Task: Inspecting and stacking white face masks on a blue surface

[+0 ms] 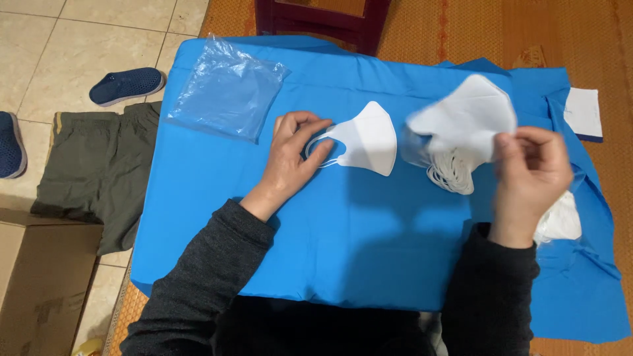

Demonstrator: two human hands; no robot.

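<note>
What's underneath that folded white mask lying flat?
The folded white mask lies on the blue cloth; the left hand fingers its ear loops. What the cloth covers is hidden.

the left hand lies on a bench with a blue cloth and presses the ear loops of a white mask lying flat. the right hand holds up another white mask, its loops hanging down. a clear plastic bag lies near the far left corner. a blue shoe sits on the floor.
</note>
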